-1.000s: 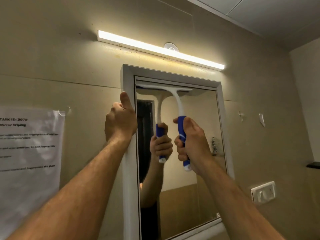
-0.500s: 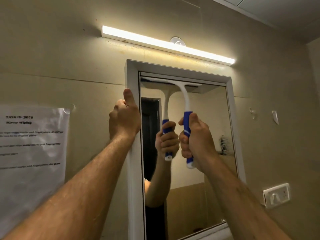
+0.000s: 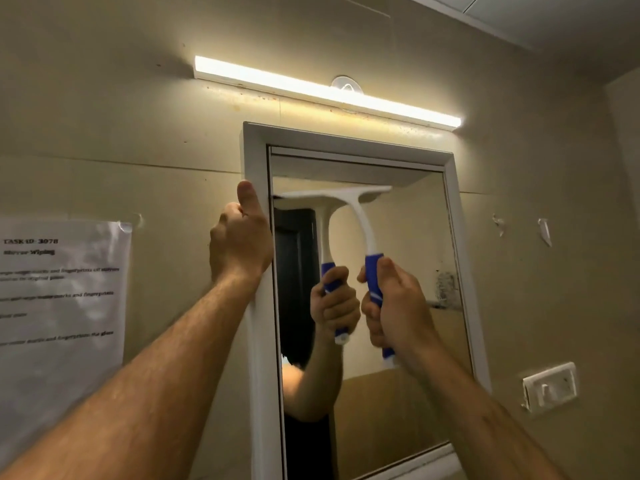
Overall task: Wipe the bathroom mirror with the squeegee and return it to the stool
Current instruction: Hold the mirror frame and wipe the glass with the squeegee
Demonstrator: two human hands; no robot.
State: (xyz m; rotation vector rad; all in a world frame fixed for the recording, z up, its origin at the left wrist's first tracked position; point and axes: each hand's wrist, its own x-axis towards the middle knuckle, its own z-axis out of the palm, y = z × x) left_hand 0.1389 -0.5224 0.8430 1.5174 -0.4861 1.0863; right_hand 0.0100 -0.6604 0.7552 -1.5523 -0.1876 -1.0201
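Note:
A white-framed mirror (image 3: pixel 429 258) hangs on the beige wall. The squeegee (image 3: pixel 360 216) has a white blade and neck and a blue handle. Its blade lies flat against the glass near the top left of the mirror. My right hand (image 3: pixel 398 306) is wrapped around the blue handle. My left hand (image 3: pixel 242 244) grips the mirror's left frame edge (image 3: pixel 258 168), thumb pointing up. The glass reflects the squeegee and my hand. The stool is not in view.
A lit tube light (image 3: pixel 325 91) runs above the mirror. A printed task sheet (image 3: pixel 59 306) is taped to the wall on the left. A white switch plate (image 3: pixel 550 386) sits right of the mirror, with bits of tape (image 3: pixel 543 230) above it.
The squeegee blade has slid down the glass from the top edge of the mirror, with my right hand pulling it lower. My left hand stays on the frame.

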